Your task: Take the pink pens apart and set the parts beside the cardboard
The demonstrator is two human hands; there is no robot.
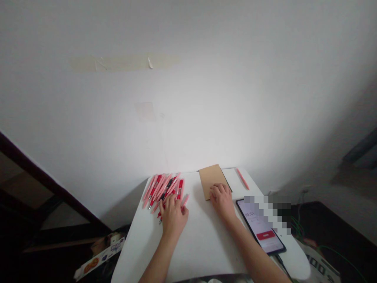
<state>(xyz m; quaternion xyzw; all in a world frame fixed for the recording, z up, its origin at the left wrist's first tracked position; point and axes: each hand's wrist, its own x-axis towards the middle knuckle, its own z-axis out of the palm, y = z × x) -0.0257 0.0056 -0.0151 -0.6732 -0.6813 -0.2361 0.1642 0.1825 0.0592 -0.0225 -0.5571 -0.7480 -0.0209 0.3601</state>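
Note:
My left hand (pixel 173 214) lies over the near edge of a pile of pens (pixel 160 189), fingers bent and apart, thumb out to the right. The pens are pink and red, a few with black parts. A pink pen (pixel 185 200) pokes out near its index finger and thumb, and I see no firm hold on it. My right hand (pixel 221 198) rests palm down on the near part of a brown cardboard-covered notebook (pixel 209 177). Its fingers are slightly curled on the cover, with nothing visible in them.
A single pink pen (pixel 242 179) lies at the far right of the white table (pixel 203 243). Beside my right forearm is a phone (pixel 256 224) showing a timer, partly pixelated, with a cable (pixel 282 264) at its near end. A wall (pixel 188 98) rises behind the table.

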